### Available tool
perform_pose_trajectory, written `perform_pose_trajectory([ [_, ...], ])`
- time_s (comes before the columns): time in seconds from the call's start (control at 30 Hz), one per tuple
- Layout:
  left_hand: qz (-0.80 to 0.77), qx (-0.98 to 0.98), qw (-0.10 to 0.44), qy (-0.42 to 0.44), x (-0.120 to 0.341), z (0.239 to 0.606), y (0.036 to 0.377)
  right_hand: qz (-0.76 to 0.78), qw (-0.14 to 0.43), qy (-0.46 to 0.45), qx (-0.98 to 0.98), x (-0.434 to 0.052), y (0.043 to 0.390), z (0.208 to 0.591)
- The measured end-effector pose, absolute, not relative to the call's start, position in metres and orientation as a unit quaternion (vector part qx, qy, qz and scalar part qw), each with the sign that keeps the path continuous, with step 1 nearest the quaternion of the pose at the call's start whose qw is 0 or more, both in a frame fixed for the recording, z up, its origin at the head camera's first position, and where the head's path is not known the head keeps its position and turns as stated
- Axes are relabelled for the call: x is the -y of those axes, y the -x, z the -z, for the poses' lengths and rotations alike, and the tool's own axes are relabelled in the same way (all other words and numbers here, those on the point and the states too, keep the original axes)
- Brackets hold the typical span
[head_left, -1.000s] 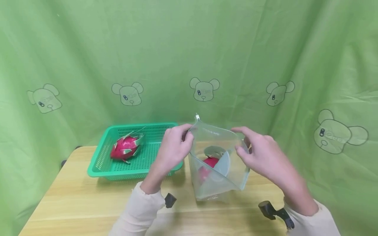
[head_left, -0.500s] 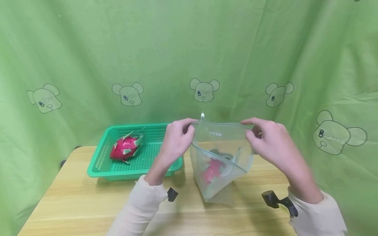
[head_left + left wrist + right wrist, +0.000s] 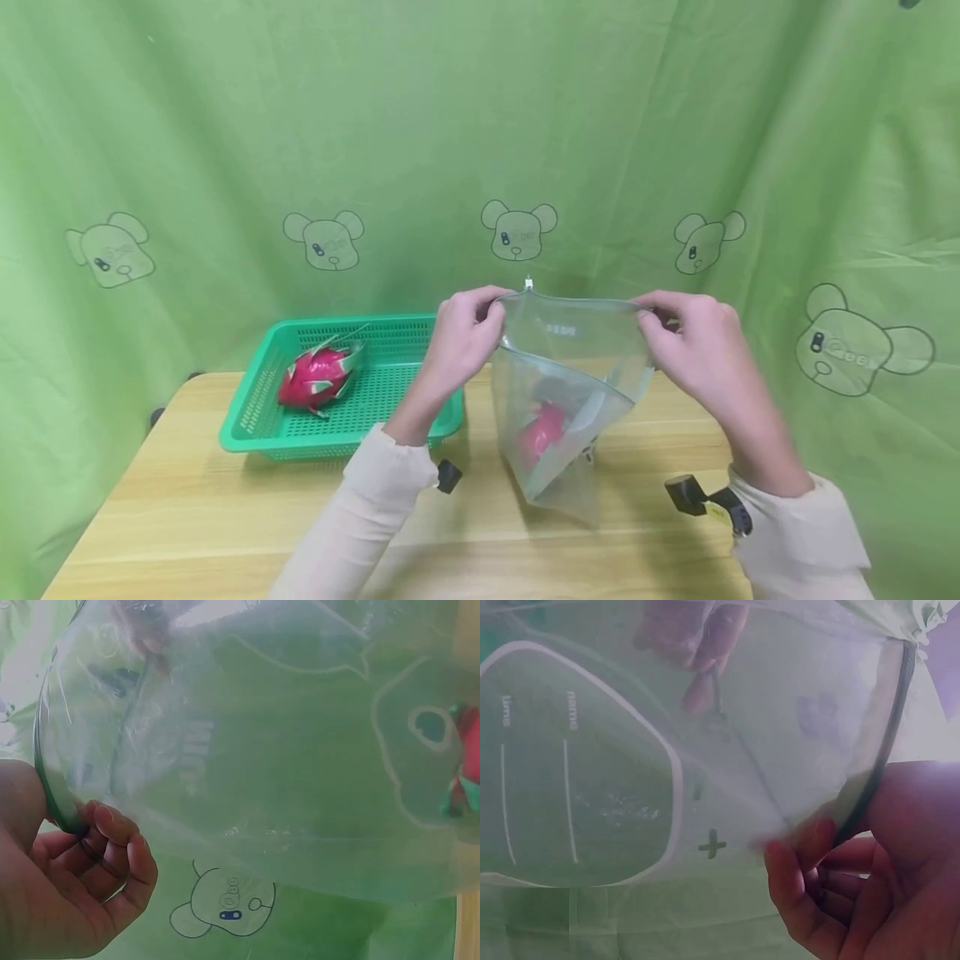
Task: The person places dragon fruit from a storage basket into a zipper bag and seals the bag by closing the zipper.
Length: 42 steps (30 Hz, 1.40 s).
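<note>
Both hands hold a translucent zip bag (image 3: 592, 337) by the two sides of its gaping mouth. My left hand (image 3: 467, 342) pinches the left side between thumb and fingers, close to a small white slider (image 3: 528, 284). On the opposite side, my right hand (image 3: 693, 346) pinches the rim; in the right wrist view the bag's dark edge runs in under the thumb of the right hand (image 3: 840, 877). A pink dragon fruit (image 3: 542, 432) lies low inside the bag and shows through its wall. The left wrist view catches part of that dragon fruit (image 3: 471, 754) at the right edge.
Left of the bag, a green plastic basket (image 3: 390, 408) stands on the wooden table (image 3: 300, 517). Another dragon fruit (image 3: 315, 379) lies in it, with clear film at its right end. A green curtain (image 3: 420, 125) with bear drawings hangs behind and around the table.
Both hands have risen and shifted right with the bag's mouth, and the bag now hangs taller and more stretched. The dragon fruit inside sits slightly further right. The basket has stayed put.
</note>
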State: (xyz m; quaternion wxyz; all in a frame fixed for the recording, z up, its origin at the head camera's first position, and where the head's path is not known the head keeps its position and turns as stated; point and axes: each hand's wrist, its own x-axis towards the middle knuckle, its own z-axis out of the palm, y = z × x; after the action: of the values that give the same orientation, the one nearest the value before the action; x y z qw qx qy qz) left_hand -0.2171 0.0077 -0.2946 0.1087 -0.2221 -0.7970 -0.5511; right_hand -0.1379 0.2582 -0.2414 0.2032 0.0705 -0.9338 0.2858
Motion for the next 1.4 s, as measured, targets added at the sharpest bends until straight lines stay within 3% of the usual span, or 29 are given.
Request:
perform_pose_trajectory([
  [0.47,0.553,0.791,0.123,0.233,-0.021,0.298,0.249,-0.297,0.255,-0.04,0.919,-0.262,0.167,0.24],
  [0.73,0.548,0.798,0.106,0.226,-0.011,0.308,0.248,-0.284,0.273,-0.064,0.917,-0.254,0.169,0.258],
  [1.07,0.512,0.823,0.089,0.23,0.007,0.321,0.234,-0.275,0.181,-0.087,0.94,-0.231,0.164,0.265],
  [1.4,0.486,0.841,0.04,0.232,0.013,0.337,0.212,-0.291,0.153,-0.129,0.936,-0.219,0.173,0.272],
])
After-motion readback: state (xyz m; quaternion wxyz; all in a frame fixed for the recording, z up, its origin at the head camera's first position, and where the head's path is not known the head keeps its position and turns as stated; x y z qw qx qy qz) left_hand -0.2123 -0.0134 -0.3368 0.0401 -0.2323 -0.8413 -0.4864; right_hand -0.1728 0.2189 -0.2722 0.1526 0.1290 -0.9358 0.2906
